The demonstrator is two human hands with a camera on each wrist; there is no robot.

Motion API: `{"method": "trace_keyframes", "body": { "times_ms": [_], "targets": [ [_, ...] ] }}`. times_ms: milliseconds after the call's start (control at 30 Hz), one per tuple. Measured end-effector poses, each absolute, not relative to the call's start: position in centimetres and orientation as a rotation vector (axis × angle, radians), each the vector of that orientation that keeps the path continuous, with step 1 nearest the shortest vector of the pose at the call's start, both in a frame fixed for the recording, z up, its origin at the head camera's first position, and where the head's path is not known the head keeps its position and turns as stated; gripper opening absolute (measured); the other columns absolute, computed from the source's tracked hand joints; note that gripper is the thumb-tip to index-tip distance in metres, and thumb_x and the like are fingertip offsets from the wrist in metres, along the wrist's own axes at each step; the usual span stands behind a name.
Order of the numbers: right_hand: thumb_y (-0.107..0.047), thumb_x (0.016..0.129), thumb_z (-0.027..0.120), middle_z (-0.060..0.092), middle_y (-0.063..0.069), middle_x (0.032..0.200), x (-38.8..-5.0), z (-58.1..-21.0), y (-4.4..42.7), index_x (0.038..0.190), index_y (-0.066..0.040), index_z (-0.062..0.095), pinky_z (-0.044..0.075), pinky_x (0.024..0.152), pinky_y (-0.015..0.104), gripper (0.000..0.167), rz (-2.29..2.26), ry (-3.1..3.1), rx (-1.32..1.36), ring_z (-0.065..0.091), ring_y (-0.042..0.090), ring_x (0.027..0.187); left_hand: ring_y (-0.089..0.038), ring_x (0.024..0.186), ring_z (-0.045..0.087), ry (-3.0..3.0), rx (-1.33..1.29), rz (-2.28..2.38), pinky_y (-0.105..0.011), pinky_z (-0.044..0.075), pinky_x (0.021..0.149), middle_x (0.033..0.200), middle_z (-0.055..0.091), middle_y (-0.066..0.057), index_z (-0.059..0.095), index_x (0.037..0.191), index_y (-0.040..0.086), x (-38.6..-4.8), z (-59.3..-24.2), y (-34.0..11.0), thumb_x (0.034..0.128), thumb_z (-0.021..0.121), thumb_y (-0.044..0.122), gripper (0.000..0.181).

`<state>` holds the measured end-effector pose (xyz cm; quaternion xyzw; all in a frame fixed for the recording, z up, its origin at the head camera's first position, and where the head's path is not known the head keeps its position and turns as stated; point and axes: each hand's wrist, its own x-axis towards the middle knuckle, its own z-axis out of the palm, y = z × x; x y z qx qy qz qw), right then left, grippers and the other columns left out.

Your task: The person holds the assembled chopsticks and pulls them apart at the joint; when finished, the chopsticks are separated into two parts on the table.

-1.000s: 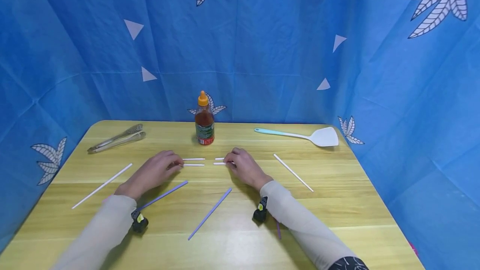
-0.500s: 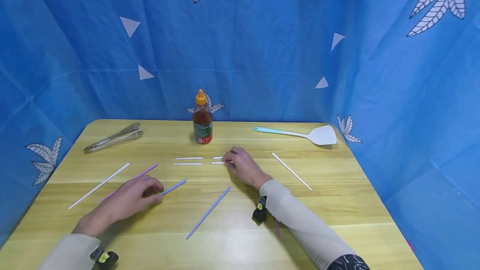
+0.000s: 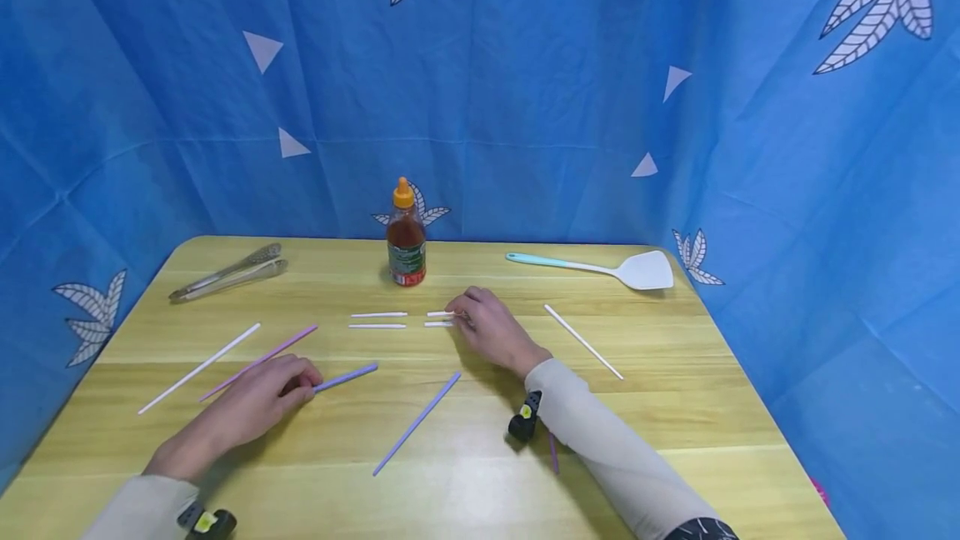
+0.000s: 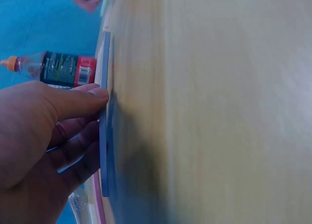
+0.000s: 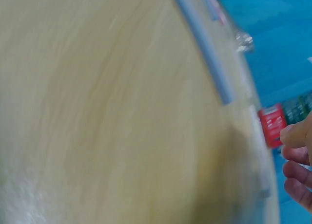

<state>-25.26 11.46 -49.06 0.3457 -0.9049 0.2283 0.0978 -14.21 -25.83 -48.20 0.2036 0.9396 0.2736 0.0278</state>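
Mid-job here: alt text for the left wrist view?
A blue-purple stick pinched in the grip of the left hand, close to a wooden tabletop. Beyond, an orange-capped bottle appears sideways against blue cloth.

Perhaps a studio: curtain (image 3: 540,65), table (image 3: 480,498)

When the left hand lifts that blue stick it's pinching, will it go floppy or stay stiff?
The blue stick will probably stay stiff: it runs straight on both sides of the left hand's pinch, with no sag. It's likely light, because it looks so slim. It might roll if dropped, but whether it's fully round isn't clear.
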Motion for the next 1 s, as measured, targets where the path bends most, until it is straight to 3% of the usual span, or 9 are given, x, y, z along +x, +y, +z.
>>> {"method": "trace_keyframes", "body": {
  "times_ms": [300, 500, 600, 700, 733, 1000],
  "targets": [
    [-0.019, 0.111, 0.066, 0.074, 0.006, 0.117, -22.6, -46.6, 10.1, 0.125, -0.007, 0.076, 0.062, 0.093, 0.037, 0.021, 0.880, -2.703, 1.116, 0.071, 0.020, 0.107, 0.000, 0.089, 0.061, 2.987, 0.806, 0.779, -0.029, 0.057, 0.077, 0.100, 0.070, 0.014, 0.079, 0.114, 0.017, -14.7, -46.2, -23.3, 0.1011, 0.078, 0.011, 0.015],
    [-0.025, 0.114, 0.060, 0.076, 0.002, 0.114, -20.7, -46.0, 9.0, 0.130, -0.008, 0.076, 0.058, 0.086, 0.025, 0.029, 1.003, -2.781, 1.247, 0.067, 0.010, 0.097, -0.005, 0.090, 0.066, 3.048, 0.972, 0.773, -0.052, 0.060, 0.098, 0.101, 0.073, 0.010, 0.079, 0.115, 0.015, -15.1, -45.2, -20.9, 0.0987, 0.079, 0.004, 0.020],
    [-0.026, 0.114, 0.060, 0.078, -0.001, 0.109, -20.2, -46.1, 8.8, 0.128, -0.010, 0.079, 0.054, 0.080, 0.020, 0.028, 1.008, -2.786, 1.293, 0.062, 0.006, 0.089, -0.004, 0.089, 0.065, 3.068, 1.011, 0.775, -0.048, 0.062, 0.095, 0.101, 0.073, 0.010, 0.079, 0.115, 0.015, -15.2, -45.1, -20.2, 0.0984, 0.079, 0.003, 0.021],
    [-0.025, 0.114, 0.061, 0.079, -0.002, 0.105, -20.0, -46.1, 8.7, 0.123, -0.012, 0.081, 0.052, 0.078, 0.019, 0.025, 1.011, -2.779, 1.311, 0.060, 0.005, 0.086, -0.003, 0.089, 0.065, 3.074, 1.032, 0.761, -0.032, 0.060, 0.078, 0.104, 0.073, 0.008, 0.079, 0.115, 0.015, -15.3, -45.1, -19.6, 0.0995, 0.078, 0.003, 0.020],
    [-0.024, 0.114, 0.061, 0.079, -0.002, 0.104, -19.9, -46.1, 8.8, 0.122, -0.012, 0.081, 0.052, 0.079, 0.019, 0.025, 1.013, -2.778, 1.307, 0.060, 0.005, 0.087, -0.004, 0.090, 0.065, 3.074, 1.044, 0.758, -0.030, 0.060, 0.078, 0.106, 0.073, 0.006, 0.078, 0.116, 0.015, -15.3, -45.0, -19.4, 0.0997, 0.077, 0.002, 0.020],
    [-0.021, 0.109, 0.069, 0.075, -0.004, 0.097, -19.7, -46.0, 9.3, 0.114, -0.012, 0.080, 0.051, 0.074, 0.019, 0.015, 1.049, -2.742, 1.267, 0.059, 0.003, 0.083, -0.011, 0.097, 0.070, 3.115, 1.056, 0.669, -0.036, 0.063, 0.085, 0.110, 0.074, 0.003, 0.079, 0.114, 0.014, -15.6, -44.9, -18.4, 0.1024, 0.076, 0.009, 0.013]
  ]
}}
